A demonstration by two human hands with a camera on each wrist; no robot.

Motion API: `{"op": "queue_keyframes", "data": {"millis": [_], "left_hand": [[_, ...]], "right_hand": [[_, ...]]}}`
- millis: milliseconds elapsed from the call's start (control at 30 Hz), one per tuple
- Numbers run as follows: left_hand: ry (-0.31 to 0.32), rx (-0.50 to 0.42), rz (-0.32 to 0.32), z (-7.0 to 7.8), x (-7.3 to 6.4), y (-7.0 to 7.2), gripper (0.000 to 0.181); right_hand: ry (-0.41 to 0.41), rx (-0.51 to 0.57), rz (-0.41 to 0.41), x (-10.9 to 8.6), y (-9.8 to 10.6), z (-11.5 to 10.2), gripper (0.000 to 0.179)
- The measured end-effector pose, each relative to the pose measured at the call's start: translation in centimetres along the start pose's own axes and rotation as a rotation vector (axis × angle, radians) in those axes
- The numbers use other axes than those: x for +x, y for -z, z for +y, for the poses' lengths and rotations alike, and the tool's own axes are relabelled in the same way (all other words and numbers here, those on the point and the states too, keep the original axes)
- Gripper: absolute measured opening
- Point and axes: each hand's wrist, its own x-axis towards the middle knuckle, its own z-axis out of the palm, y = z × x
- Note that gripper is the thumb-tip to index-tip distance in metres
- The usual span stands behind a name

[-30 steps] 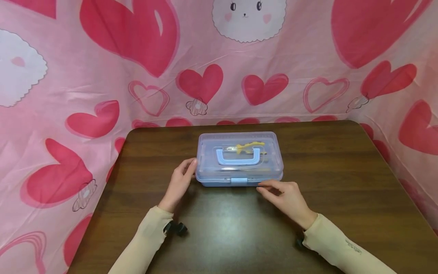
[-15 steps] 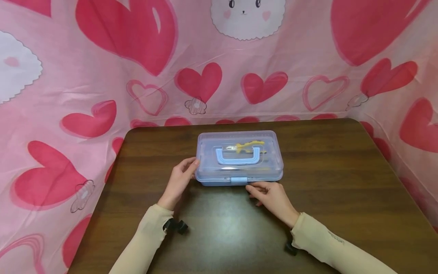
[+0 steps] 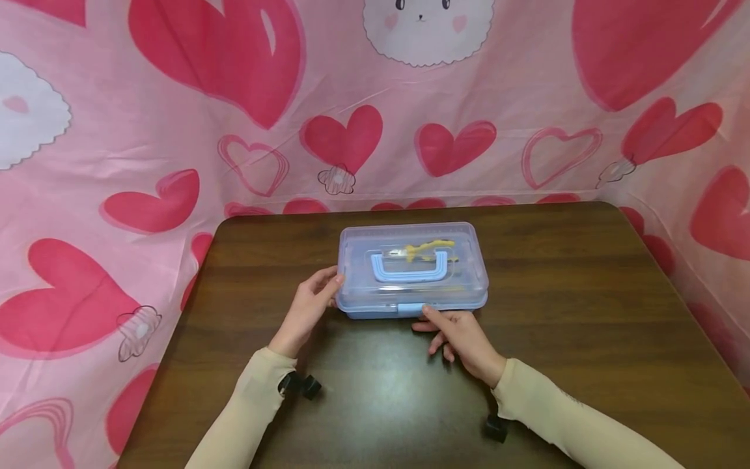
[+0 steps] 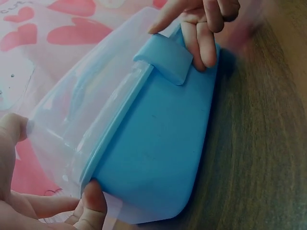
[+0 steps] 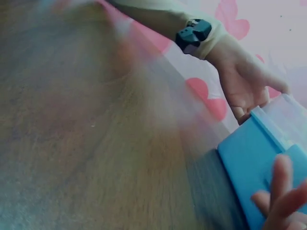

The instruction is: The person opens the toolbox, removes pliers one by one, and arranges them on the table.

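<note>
A plastic storage box (image 3: 357,286) with a clear lid, blue base and blue carry handle (image 3: 409,276) lies on the table. Its lid is down. My left hand (image 3: 307,306) holds the box's left end, thumb at the lid's edge and fingers at the corner, as the left wrist view shows. At the front, my right hand (image 3: 465,339) touches the right end of the blue latch (image 4: 165,60) with its thumb; its other fingers reach out below, spread. Through the lid shows a yellow-handled tool (image 3: 430,247) with a metal tip, blurred by the plastic.
The box sits on a dark brown wooden table (image 3: 556,273), near its back edge. A pink cloth (image 3: 398,91) with red hearts hangs behind and on both sides. Small black cameras (image 3: 495,427) are strapped at both wrists.
My right hand has slid left along the box's front from the right corner to the latch, and its thumb has come up onto the latch. The left hand has stayed at the left end.
</note>
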Motion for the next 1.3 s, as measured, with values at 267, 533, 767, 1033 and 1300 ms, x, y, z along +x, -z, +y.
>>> {"op": "queue_keyframes", "data": {"millis": [267, 533, 767, 1033, 1300], "left_hand": [[0.019, -0.016, -0.008, 0.1, 0.0, 0.3, 0.047], [0.023, -0.025, -0.024, 0.0, 0.1, 0.2, 0.047], [0.025, -0.015, -0.032, 0.2, 0.1, 0.3, 0.047], [0.025, -0.005, -0.023, 0.2, 0.4, 0.3, 0.050], [0.043, -0.001, -0.035, 0.1, 0.3, 0.4, 0.049]], "right_hand": [[-0.027, 0.045, 0.006, 0.2, -0.3, 0.0, 0.060], [-0.037, 0.036, 0.066, 0.3, -0.6, 0.1, 0.058], [-0.059, 0.064, 0.036, 0.1, -0.9, -0.6, 0.062], [-0.065, 0.088, -0.064, -0.3, -0.8, -1.7, 0.068], [-0.115, 0.087, -0.116, -0.3, -0.5, -1.8, 0.061]]}}
